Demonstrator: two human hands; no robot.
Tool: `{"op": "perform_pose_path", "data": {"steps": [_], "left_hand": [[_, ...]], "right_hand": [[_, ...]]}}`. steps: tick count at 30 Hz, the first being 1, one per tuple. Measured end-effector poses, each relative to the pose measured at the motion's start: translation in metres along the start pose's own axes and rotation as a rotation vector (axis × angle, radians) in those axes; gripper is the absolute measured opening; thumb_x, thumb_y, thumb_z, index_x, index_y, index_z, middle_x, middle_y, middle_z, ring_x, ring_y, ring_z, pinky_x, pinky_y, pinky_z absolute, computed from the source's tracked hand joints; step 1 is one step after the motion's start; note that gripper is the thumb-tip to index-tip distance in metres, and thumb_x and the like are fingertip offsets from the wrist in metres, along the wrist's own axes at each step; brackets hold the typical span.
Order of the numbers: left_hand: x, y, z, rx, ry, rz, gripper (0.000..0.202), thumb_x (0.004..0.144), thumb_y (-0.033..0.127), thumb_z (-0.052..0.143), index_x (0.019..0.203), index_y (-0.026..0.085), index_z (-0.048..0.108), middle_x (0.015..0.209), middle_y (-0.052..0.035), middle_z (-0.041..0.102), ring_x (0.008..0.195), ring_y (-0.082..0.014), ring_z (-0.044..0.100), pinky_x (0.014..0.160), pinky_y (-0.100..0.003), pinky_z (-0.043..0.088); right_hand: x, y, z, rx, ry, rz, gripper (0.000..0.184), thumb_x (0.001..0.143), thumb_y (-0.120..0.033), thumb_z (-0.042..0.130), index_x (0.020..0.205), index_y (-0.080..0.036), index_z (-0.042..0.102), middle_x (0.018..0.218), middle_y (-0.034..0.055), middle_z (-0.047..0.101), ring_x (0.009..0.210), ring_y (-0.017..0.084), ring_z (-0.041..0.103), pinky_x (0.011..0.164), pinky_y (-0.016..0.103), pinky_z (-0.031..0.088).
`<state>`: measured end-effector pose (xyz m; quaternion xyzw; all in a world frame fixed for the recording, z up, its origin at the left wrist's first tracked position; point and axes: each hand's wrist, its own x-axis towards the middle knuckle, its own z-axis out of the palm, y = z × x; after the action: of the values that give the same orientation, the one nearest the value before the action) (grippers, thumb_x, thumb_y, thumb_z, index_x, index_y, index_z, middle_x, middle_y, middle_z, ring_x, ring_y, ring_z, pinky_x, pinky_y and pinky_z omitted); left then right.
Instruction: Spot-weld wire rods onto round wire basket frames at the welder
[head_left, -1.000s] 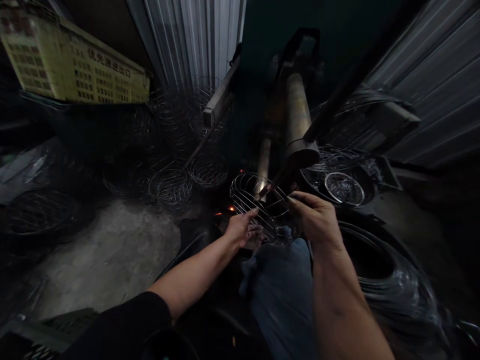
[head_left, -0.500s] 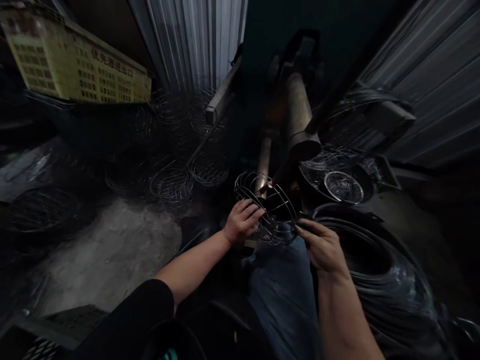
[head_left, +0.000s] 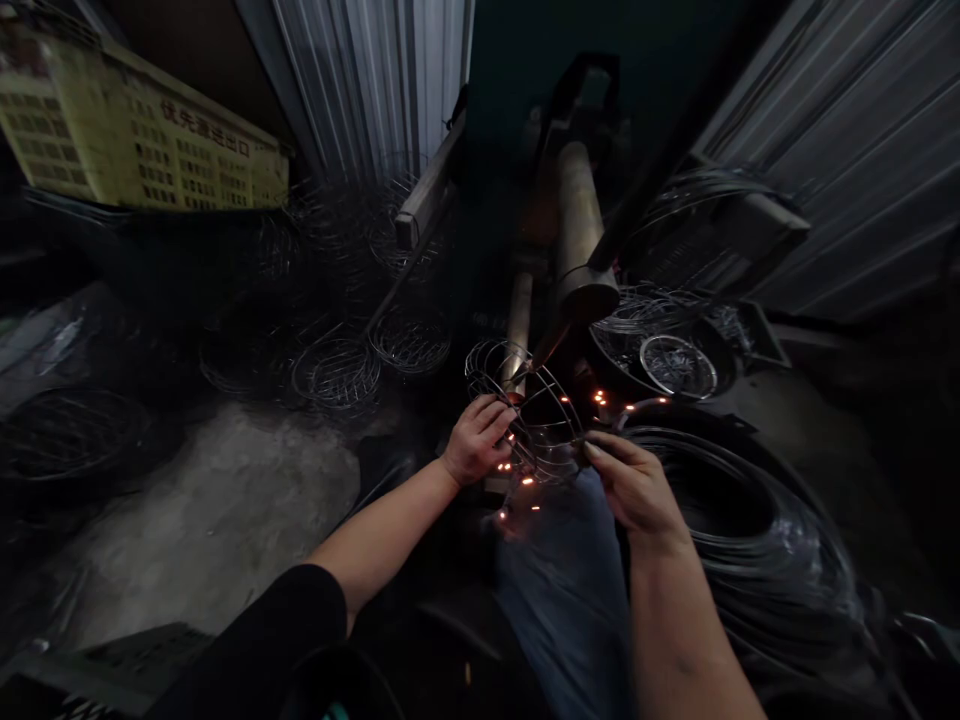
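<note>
Metal basket [head_left: 546,424], held by left hand [head_left: 477,440], right hand [head_left: 634,485], sparks [head_left: 527,481]

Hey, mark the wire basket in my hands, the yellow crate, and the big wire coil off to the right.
Wire basket [head_left: 546,392]: head view, on the wires near its middle.
Yellow crate [head_left: 204,130]: head view, on its long side wall, at the lettering.
Wire coil [head_left: 765,560]: head view, on its near strands.

Rear wall [head_left: 375,90]: corrugated, pale. Right wall [head_left: 862,170]: ribbed, grey. Floor [head_left: 217,530]: grey, mottled. Lighting: dim overall.
</note>
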<state>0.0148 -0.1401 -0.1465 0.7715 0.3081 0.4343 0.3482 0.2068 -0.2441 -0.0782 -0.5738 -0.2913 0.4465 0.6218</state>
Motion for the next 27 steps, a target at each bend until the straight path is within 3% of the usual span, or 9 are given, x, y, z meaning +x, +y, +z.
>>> {"op": "perform_pose_path", "data": {"steps": [8,12,17,22,27], "left_hand": [[0.003,0.005,-0.002,-0.022,0.128,-0.038,0.046,0.065,0.029,0.076,0.110,0.023,0.068,0.116,-0.0111,0.066,0.115,-0.0272,0.056,0.107,-0.046,0.038],[0.011,0.004,-0.002,-0.018,0.173,-0.075,0.048,0.062,0.025,0.076,0.110,0.024,0.068,0.115,-0.0101,0.065,0.115,-0.0272,0.056,0.106,-0.046,0.039],[0.009,0.016,-0.020,-0.016,0.157,-0.098,0.062,0.053,0.020,0.079,0.114,0.023,0.067,0.119,-0.0101,0.064,0.114,-0.0291,0.057,0.102,-0.044,0.043],[0.016,0.046,-0.044,0.067,0.291,-0.066,0.039,0.074,0.024,0.068,0.112,0.023,0.069,0.110,-0.0091,0.067,0.102,-0.0231,0.060,0.095,-0.038,0.045],[0.047,0.067,-0.039,0.260,0.153,0.067,0.026,0.087,0.035,0.055,0.104,0.024,0.072,0.094,-0.0073,0.072,0.083,-0.0192,0.059,0.080,-0.033,0.045]], "right_hand": [[0.021,-0.022,0.028,-0.151,-0.032,-0.158,0.032,0.058,-0.042,0.086,0.080,-0.021,0.075,0.072,0.0021,0.069,0.065,0.016,0.061,0.062,0.030,0.049],[0.037,-0.028,0.039,-0.169,-0.027,-0.178,0.034,0.054,-0.043,0.087,0.077,-0.021,0.074,0.071,0.0016,0.069,0.064,0.016,0.060,0.062,0.029,0.048],[0.030,-0.027,0.046,-0.079,0.013,-0.148,0.034,0.050,-0.041,0.087,0.073,-0.021,0.073,0.063,-0.0011,0.064,0.056,0.013,0.055,0.056,0.027,0.046],[0.017,-0.029,0.048,-0.023,0.017,-0.042,0.036,0.049,-0.036,0.089,0.077,-0.021,0.073,0.068,-0.0001,0.067,0.058,0.013,0.057,0.056,0.027,0.048],[0.016,-0.027,0.048,-0.041,-0.010,-0.002,0.037,0.050,-0.035,0.089,0.082,-0.023,0.074,0.079,0.0015,0.071,0.070,0.016,0.063,0.068,0.029,0.052]]}}
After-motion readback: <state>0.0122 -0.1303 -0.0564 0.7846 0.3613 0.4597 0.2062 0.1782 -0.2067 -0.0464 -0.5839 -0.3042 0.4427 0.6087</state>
